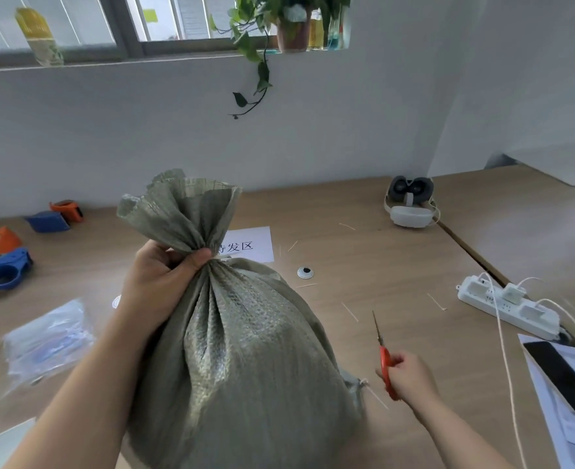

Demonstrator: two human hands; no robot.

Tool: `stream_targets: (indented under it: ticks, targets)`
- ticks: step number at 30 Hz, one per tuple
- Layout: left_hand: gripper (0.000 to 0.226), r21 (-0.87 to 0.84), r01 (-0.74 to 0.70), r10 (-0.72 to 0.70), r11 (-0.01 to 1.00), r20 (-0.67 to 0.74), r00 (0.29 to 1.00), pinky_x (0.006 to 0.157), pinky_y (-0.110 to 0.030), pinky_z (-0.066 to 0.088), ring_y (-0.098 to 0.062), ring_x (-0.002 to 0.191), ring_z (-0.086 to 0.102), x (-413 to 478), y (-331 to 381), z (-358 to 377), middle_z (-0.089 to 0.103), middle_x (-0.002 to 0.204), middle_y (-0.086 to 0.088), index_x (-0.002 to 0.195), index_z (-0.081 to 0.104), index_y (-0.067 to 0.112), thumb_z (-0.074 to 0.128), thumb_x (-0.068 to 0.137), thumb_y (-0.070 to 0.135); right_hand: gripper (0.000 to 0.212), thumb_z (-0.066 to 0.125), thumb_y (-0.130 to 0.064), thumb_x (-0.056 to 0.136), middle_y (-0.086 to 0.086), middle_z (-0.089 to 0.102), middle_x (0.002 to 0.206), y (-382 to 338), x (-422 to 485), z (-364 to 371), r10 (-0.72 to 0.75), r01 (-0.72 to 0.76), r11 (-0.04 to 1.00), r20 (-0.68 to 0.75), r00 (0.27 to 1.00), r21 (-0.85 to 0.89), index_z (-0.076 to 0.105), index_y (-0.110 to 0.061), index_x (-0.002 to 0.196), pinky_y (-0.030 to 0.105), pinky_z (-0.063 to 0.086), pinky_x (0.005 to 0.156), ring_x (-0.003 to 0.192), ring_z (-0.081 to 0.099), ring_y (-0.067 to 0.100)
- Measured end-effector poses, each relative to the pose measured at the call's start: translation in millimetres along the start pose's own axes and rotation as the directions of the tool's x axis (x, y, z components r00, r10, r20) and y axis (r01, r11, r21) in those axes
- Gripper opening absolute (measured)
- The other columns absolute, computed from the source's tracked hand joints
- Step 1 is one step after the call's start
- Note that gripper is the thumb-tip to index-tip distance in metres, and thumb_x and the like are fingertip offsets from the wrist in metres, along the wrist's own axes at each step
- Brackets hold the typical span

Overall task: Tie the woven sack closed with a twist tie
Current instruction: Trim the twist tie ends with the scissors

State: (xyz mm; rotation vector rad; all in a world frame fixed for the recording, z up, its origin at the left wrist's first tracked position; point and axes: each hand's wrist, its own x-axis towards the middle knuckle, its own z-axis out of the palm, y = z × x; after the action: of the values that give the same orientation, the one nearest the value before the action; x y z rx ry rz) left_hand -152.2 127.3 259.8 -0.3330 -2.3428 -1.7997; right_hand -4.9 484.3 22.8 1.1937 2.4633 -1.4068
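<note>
Landmark: the woven sack [245, 350], standing full on the wooden table [364, 238], near edge, centre of view.

Sack: grey-green, mouth gathered into a neck that flares open above. A thin pale band shows at the neck just right of the thumb; likely the twist tie [219, 257], though too small to be sure it is cinched.

Left hand [159, 282]: clenched around the neck from the sack's left side, thumb across the gather.

Right hand [411, 379]: low on the sack's right, just beside it, fingers closed through the red handles of the scissors [382, 353], blades pointing up and away, apparently shut.

Judgement: tying looks done or nearly so; step in hand is probably trimming the tie's tail. Next move calls for raising the scissors to the neck while the left hand holds it steady, blade tips kept off the weave and thumb.

Room: open table right of the sack up to the power strip [509, 304] and its cords. Behind the sack, a printed paper sign [252, 245]. Left of it, a clear plastic packet [47, 336] and tape dispensers [5, 269]. Pale offcuts scattered to the right.
</note>
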Motion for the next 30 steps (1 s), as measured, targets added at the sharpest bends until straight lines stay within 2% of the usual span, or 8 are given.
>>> stream_targets:
  ticks: [2,5,9,13,19,23,26,30]
  targets:
    - [0.018,-0.011,0.007,-0.007,1.0,-0.023,1.0,0.083,-0.034,0.052,0.01,0.064,0.067,-0.2,-0.3,-0.8,0.075,0.07,0.027,0.085,0.066,0.024,0.077,0.086,0.009,0.034,0.079,-0.038,0.057,0.006,0.073,0.065,-35.4,-17.6,-9.5,-0.082,0.085,0.993,-0.035,0.996,0.078,0.068,-0.016,0.079,0.053,0.061,0.067,0.07,0.072,0.034]
    - [0.021,-0.057,-0.004,0.002,0.998,-0.034,0.999,0.079,-0.03,0.053,0.007,0.064,0.068,-0.9,1.8,-0.5,0.076,0.071,0.023,0.087,0.065,0.024,0.077,0.087,0.007,0.032,0.084,-0.038,0.071,0.005,0.069,0.063,-94.8,-55.9,-27.2,-0.203,0.215,0.965,-0.091,0.975,0.153,0.065,-0.013,0.078,0.05,0.058,0.065,0.061,0.068,0.03]
    - [0.024,-0.112,-0.042,0.041,0.993,-0.013,0.999,0.067,-0.016,0.056,0.005,0.062,0.068,-4.0,13.6,1.4,0.076,0.069,0.021,0.087,0.065,0.025,0.076,0.087,0.004,0.048,0.078,-0.036,0.083,0.01,0.058,0.057,-159.7,-111.9,-47.3,-0.272,0.261,0.923,0.0,0.962,0.282,0.058,0.007,0.093,0.036,0.05,0.049,0.05,0.054,0.022]
    - [0.022,-0.132,-0.034,0.037,0.991,0.02,0.999,0.076,-0.035,0.057,-0.008,0.068,0.071,-3.9,21.1,-0.2,0.08,0.078,0.008,0.091,0.071,0.03,0.082,0.083,0.013,0.059,0.073,-0.04,0.086,0.015,0.055,0.061,-202.7,-158.6,-60.0,-0.293,0.238,0.911,0.123,0.948,0.336,0.052,0.012,0.104,0.03,0.046,0.047,0.052,0.051,0.025]
    - [0.022,-0.162,-0.027,0.029,0.986,0.011,1.0,0.081,-0.044,0.06,-0.019,0.076,0.075,1.3,26.5,-1.1,0.081,0.084,0.001,0.096,0.072,0.03,0.084,0.081,0.02,0.034,0.069,-0.037,0.089,0.01,0.055,0.051,-240.4,-213.4,-69.9,-0.299,0.206,0.924,0.274,0.914,0.322,0.055,-0.006,0.083,0.024,0.043,0.039,0.041,0.05,0.024]
    - [0.022,-0.164,-0.038,0.044,0.986,0.029,0.999,0.081,-0.051,0.061,-0.026,0.079,0.076,2.5,25.4,1.3,0.08,0.083,0.001,0.093,0.069,0.033,0.084,0.078,0.028,0.033,0.075,-0.025,0.086,0.009,0.062,0.056,-257.3,-220.3,-50.7,-0.379,0.294,0.855,0.129,0.916,0.427,0.059,0.003,0.096,0.026,0.042,0.039,0.041,0.053,0.019]
    - [0.023,-0.171,-0.051,0.062,0.984,0.059,0.996,0.082,-0.055,0.061,-0.025,0.078,0.076,3.5,23.6,3.1,0.08,0.083,0.0,0.095,0.068,0.032,0.083,0.079,0.026,0.038,0.086,-0.024,0.076,0.014,0.073,0.071,-282.2,-219.6,-34.0,-0.416,0.389,0.784,-0.055,0.908,0.484,0.061,-0.003,0.095,0.029,0.048,0.044,0.045,0.06,0.017]
    - [0.025,-0.237,-0.092,0.133,0.967,0.164,0.977,0.081,-0.059,0.061,-0.029,0.08,0.077,0.1,25.5,6.1,0.08,0.085,-0.007,0.099,0.068,0.03,0.08,0.086,0.013,0.04,0.092,-0.03,0.057,0.008,0.075,0.079,-303.9,-208.2,-12.2,-0.467,0.522,0.735,-0.235,0.853,0.433,0.062,-0.02,0.082,0.053,0.061,0.07,0.074,0.075,0.029]
